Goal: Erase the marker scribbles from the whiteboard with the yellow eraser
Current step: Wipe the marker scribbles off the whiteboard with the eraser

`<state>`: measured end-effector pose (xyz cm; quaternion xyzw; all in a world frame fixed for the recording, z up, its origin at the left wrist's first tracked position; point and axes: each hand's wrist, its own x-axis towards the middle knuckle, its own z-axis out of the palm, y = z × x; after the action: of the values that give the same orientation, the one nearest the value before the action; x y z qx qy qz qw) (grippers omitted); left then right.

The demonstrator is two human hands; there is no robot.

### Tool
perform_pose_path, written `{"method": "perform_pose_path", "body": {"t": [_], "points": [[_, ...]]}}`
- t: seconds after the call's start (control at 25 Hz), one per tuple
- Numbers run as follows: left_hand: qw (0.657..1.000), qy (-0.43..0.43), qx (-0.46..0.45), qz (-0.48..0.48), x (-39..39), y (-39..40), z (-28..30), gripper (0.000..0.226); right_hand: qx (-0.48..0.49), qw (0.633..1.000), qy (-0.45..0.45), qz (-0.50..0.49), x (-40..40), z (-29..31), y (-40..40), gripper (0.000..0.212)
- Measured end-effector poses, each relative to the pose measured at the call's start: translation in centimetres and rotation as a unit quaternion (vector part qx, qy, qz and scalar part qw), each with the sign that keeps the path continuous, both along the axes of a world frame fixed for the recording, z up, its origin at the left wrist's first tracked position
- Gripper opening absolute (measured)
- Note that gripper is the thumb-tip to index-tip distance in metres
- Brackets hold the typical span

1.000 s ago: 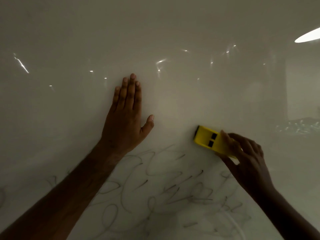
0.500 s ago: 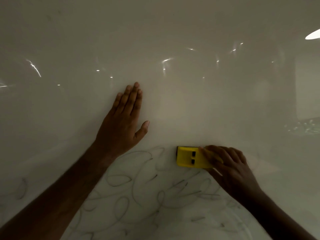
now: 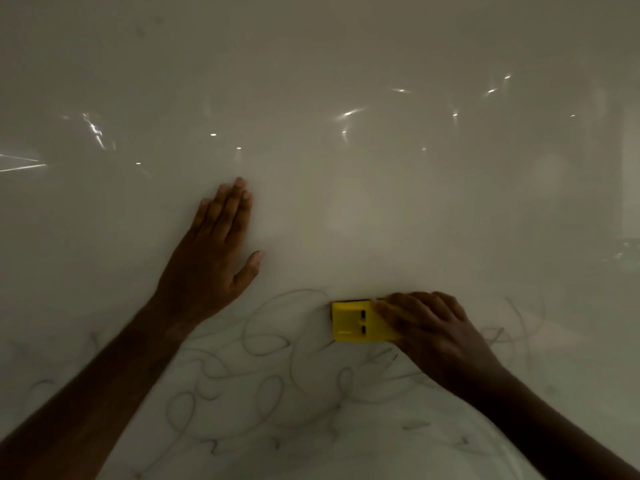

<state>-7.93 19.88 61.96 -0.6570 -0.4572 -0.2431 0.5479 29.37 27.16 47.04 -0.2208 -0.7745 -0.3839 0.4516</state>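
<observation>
The whiteboard (image 3: 346, 168) fills the whole view, glossy and dim. Grey marker scribbles (image 3: 263, 382) loop across its lower half. The yellow eraser (image 3: 353, 322) lies flat against the board at the top edge of the scribbles, right of centre. My right hand (image 3: 433, 337) grips its right end, fingers over the top. My left hand (image 3: 214, 251) rests flat on the bare board up and to the left, fingers together, thumb out, holding nothing.
Small bright light reflections (image 3: 349, 113) dot the upper board. Faint scribble strokes (image 3: 519, 327) also run to the right of my right hand. Both forearms enter from the bottom corners.
My right hand has slid the eraser leftward and levelled it, onto the top of the scribbles. The view has shifted, so the left hand sits lower in the frame.
</observation>
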Motion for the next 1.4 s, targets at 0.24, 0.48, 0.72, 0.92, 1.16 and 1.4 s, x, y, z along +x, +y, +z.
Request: {"method": "perform_pose_path", "body": {"t": [0.24, 0.48, 0.72, 0.92, 1.16, 1.4], "points": [[1.000, -0.008, -0.001, 0.013, -1.7, -0.6, -0.6, 0.084, -0.018, 0.993, 0.118, 0.015, -3.6, 5.1, -0.2, 0.061], [1.000, -0.002, -0.008, 0.022, -5.0, -2.0, -1.0, 0.082, -0.007, 0.999, -0.011, 0.042, -5.9, 0.7, -1.2, 0.055], [0.999, -0.044, 0.000, 0.030, -6.4, -2.3, -2.5, 0.085, -0.016, 0.994, 0.111, 0.015, -5.9, 5.5, -0.9, 0.063], [0.999, -0.039, -0.007, 0.012, -8.1, -2.8, -2.1, 0.082, 0.002, 0.998, 0.023, 0.050, -12.2, 3.2, -2.4, 0.055], [0.996, -0.087, 0.003, 0.029, -14.6, -5.0, -2.9, 0.084, -0.019, 0.998, 0.051, 0.006, -8.4, 1.7, -2.3, 0.061], [0.997, -0.072, 0.006, 0.017, -14.9, -4.7, -2.9, 0.084, -0.017, 0.997, 0.073, 0.022, -16.7, 4.6, -3.9, 0.062]]}}
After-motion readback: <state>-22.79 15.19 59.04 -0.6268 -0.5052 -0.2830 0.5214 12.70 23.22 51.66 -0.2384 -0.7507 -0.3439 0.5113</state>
